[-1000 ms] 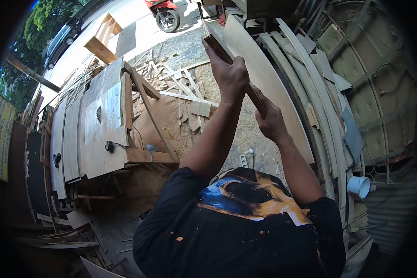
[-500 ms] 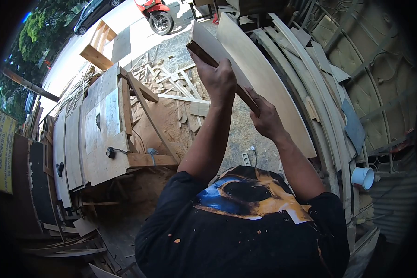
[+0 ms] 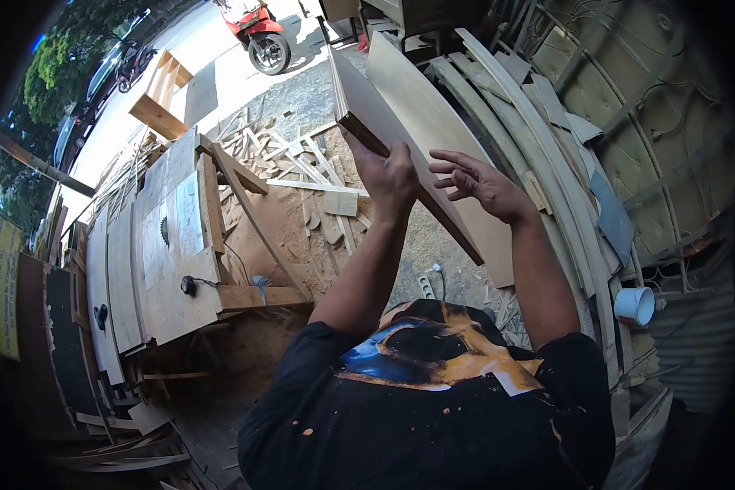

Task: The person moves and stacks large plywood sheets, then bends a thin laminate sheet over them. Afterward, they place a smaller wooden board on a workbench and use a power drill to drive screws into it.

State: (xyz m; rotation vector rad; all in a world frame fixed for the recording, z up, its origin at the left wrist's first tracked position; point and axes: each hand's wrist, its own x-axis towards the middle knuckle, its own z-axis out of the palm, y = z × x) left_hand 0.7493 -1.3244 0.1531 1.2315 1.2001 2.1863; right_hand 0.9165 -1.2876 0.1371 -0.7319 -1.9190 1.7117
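Note:
My left hand (image 3: 388, 181) is wrapped round the lower edge of a plywood board (image 3: 377, 113), holding it up at a slant in front of me. The board's dark long edge faces me, and its near end reaches down to the right past that hand. My right hand (image 3: 488, 189) is off the board, palm turned inward and fingers spread, close to the board's right side. Behind the board leans a larger pale plywood sheet (image 3: 433, 98), partly hidden by the board and my right hand.
To the left stands a wooden saw table (image 3: 171, 282) with a circular saw blade (image 3: 164, 231) rising through its top. Wood offcuts (image 3: 302, 155) and sawdust litter the floor ahead. Long boards (image 3: 539, 155) lean on the right near a white bucket (image 3: 634, 305). A power strip (image 3: 425, 287) lies on the floor.
My right hand has let go of the board's edge and moved slightly right, its fingers spreading. The board's near end now hangs lower, while my left hand keeps its grip.

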